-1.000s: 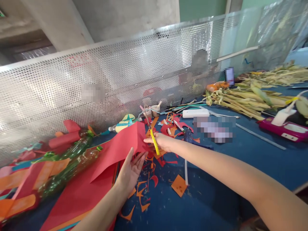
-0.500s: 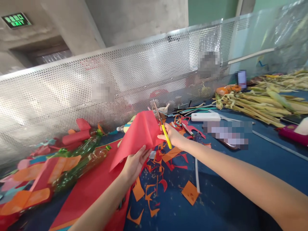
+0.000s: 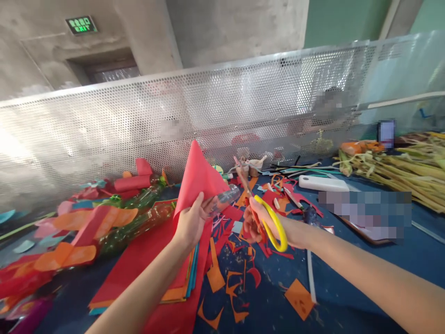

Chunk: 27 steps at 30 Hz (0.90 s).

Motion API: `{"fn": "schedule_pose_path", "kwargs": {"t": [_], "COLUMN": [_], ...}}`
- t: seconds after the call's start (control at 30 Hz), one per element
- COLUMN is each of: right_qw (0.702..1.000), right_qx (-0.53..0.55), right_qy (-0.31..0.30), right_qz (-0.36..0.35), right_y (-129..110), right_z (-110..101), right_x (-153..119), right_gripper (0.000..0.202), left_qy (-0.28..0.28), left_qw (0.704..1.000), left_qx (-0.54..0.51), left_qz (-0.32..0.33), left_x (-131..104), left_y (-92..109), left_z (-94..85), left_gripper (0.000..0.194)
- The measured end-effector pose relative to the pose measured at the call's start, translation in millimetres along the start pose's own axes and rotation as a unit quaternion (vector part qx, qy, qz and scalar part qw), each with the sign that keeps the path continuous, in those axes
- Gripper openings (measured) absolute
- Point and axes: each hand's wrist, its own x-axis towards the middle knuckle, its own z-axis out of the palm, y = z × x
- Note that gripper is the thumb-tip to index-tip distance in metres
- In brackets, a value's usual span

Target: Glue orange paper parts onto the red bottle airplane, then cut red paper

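My left hand (image 3: 192, 220) grips the lower edge of a red sheet of paper (image 3: 200, 174), which stands up folded to a point above it. Apart from the paper, to its right, my right hand (image 3: 255, 220) is closed around scissors (image 3: 273, 229) with a yellow handle loop, blades pointing up and away. How far the blades are parted I cannot tell. A stack of coloured paper (image 3: 135, 273), red on top with orange and blue edges, lies below my left hand. Orange and red paper scraps (image 3: 215, 278) are scattered on the dark blue table (image 3: 267, 297).
On the left lie green plastic bottles (image 3: 132, 227) with orange and red paper pieces. To the right are a white oblong device (image 3: 323, 183), a phone (image 3: 365, 222) and dried corn husks (image 3: 399, 162). A perforated metal panel (image 3: 208, 102) runs along the back.
The scissors have moved away from the paper, right and toward me, and turned in my hand. The red paper has swung upright into a peak. The view has shifted left.
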Motion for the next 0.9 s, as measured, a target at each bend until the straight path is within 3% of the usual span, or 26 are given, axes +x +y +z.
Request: {"fn": "schedule_pose_path", "kwargs": {"t": [0.03,0.13,0.37,0.57,0.9], "right_qw": [0.997,0.990,0.990,0.992,0.992], "right_qx": [0.014,-0.009,-0.103,-0.090,-0.108], "right_qy": [-0.067,-0.120,-0.080,-0.081,-0.067], "right_qz": [0.036,0.076,0.060,0.023,-0.021], "right_y": [-1.9,-2.5,12.5,0.8,4.4], "right_z": [3.4,14.9,30.3,28.4,26.5], "right_x": [-4.6,-14.1,-18.9,-21.4,-19.7], "right_gripper": [0.056,0.059,0.067,0.067,0.066], "left_qy": [-0.006,-0.024,-0.071,-0.111,-0.189], "left_qw": [1.000,1.000,0.997,0.991,0.978], "left_qx": [-0.002,0.000,-0.003,0.002,0.016], "left_qz": [-0.002,-0.021,-0.039,-0.071,-0.083], "left_x": [0.3,-1.1,-8.2,-16.4,-32.6], "left_y": [4.7,14.7,22.1,18.0,4.9], "left_z": [1.2,3.7,6.0,7.1,9.8], "left_gripper": [0.015,0.018,0.028,0.039,0.024]}}
